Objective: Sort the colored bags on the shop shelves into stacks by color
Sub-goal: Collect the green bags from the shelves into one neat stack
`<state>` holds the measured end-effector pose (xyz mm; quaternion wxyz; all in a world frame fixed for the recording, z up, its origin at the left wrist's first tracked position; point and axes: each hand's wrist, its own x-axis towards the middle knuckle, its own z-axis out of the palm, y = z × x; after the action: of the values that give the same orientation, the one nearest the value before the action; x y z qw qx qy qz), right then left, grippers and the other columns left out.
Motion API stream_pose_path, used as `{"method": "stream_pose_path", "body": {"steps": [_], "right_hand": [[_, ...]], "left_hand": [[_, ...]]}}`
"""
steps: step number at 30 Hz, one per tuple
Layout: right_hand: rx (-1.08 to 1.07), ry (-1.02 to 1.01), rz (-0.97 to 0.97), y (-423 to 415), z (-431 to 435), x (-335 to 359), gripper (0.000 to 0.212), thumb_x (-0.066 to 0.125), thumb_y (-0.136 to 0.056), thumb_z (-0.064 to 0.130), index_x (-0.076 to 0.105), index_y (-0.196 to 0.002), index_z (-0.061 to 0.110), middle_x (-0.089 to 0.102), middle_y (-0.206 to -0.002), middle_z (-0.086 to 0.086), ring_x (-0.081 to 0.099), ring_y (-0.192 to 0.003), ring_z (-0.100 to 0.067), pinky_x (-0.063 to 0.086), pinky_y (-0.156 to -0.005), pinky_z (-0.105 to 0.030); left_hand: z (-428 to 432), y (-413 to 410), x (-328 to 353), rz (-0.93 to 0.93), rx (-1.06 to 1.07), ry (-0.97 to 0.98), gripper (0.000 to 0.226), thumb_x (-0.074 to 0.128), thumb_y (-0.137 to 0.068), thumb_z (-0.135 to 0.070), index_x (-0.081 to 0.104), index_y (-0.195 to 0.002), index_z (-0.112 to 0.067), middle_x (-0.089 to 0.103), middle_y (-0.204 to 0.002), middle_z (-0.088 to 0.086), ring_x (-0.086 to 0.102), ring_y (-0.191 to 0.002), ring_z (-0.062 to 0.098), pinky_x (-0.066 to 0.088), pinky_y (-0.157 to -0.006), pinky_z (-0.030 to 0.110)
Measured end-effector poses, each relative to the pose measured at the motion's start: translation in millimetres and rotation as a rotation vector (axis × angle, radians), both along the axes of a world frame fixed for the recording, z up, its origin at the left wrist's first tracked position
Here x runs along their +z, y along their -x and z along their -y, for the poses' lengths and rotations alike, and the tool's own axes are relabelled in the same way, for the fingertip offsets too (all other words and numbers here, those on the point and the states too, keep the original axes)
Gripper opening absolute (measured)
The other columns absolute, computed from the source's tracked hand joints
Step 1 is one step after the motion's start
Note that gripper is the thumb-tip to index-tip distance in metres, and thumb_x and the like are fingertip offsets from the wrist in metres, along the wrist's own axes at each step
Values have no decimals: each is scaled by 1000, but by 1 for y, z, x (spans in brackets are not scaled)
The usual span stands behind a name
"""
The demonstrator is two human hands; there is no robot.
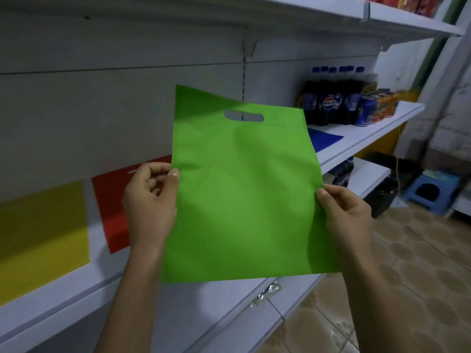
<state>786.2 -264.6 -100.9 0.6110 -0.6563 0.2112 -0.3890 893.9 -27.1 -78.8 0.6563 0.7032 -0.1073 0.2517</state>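
Observation:
A flat green bag (242, 189) with a cut-out handle is held up in front of the white shelf (76, 281). My left hand (150, 200) pinches its left edge and my right hand (344, 212) pinches its right edge. On the shelf to the left lie a yellow bag (43, 235) and beside it a red bag (112, 207), partly hidden behind my left hand. A blue bag (323, 140) lies on the shelf to the right, partly covered by the green bag.
Dark soda bottles (328, 100) and drink cans (377, 105) stand at the shelf's far right. More bottles sit on a lower shelf (367, 179). A blue plastic stool (430, 192) and a dark box stand on the tiled floor (397, 289). An upper shelf (407, 21) overhangs.

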Motion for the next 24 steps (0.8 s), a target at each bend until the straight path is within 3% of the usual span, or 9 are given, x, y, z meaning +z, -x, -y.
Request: {"method": "stream_pose_path", "body": {"steps": [3, 5, 7, 9, 12, 16, 20, 24], "right_hand": [[-4, 73, 13, -35, 23, 3, 9, 59, -92, 10, 67, -91, 12, 66, -68, 11, 56, -55, 9, 43, -54, -5], [2, 89, 21, -61, 43, 11, 10, 59, -92, 9, 67, -90, 13, 66, -65, 12, 55, -54, 9, 42, -53, -5], [14, 113, 15, -91, 64, 22, 11, 58, -93, 9, 67, -90, 14, 66, -71, 8, 56, -54, 10, 42, -54, -5], [31, 191, -21, -123, 83, 29, 12, 58, -93, 11, 68, -91, 17, 67, -76, 8, 57, -58, 8, 44, -56, -8], [65, 310, -95, -169, 105, 32, 13, 58, -92, 15, 69, -90, 22, 70, -81, 6, 62, -72, -5, 47, -66, -23], [76, 449, -237, -218, 127, 31, 10, 60, -90, 23, 67, -86, 29, 69, -84, 7, 63, -85, -15, 48, -74, -29], [133, 555, -363, -258, 144, 32, 13, 56, -87, 26, 68, -87, 30, 70, -90, 8, 63, -89, -21, 53, -80, -41], [196, 667, -458, -290, 152, 29, 16, 55, -90, 23, 69, -97, 27, 67, -98, 3, 57, -93, -21, 43, -75, -33]], "left_hand": [[20, -32, 0, -12, -5, 3, 5, 63, -89, -8, 63, -91, -12, 65, -76, -5, 57, -61, -6, 47, -62, 13], [37, -56, 1, -51, -35, 7, 8, 63, -88, -8, 66, -93, -14, 68, -80, -5, 62, -68, 5, 50, -69, 27], [53, -80, 4, -72, -79, -27, 15, 62, -87, -8, 67, -94, -20, 70, -81, -6, 63, -72, 14, 50, -70, 31], [66, -101, 7, -73, -111, -111, 24, 60, -81, -13, 65, -99, -27, 70, -84, -2, 65, -74, 17, 50, -70, 32], [80, -130, 9, -57, -67, -191, 37, 63, -80, -3, 57, -110, -24, 65, -84, -3, 60, -67, 1, 48, -65, 21], [93, -156, 8, -77, 39, -374, 23, 61, -83, -2, 66, -95, -21, 64, -83, -4, 54, -64, -3, 38, -58, 5], [100, -168, 1, -158, 92, -491, 20, 61, -86, -12, 71, -101, -19, 63, -77, -2, 53, -61, 8, 37, -64, 23], [105, -177, -14, -285, 107, -610, 41, 51, -76, -35, 70, -109, -20, 71, -101, 5, 64, -90, 23, 45, -80, 27]]}}
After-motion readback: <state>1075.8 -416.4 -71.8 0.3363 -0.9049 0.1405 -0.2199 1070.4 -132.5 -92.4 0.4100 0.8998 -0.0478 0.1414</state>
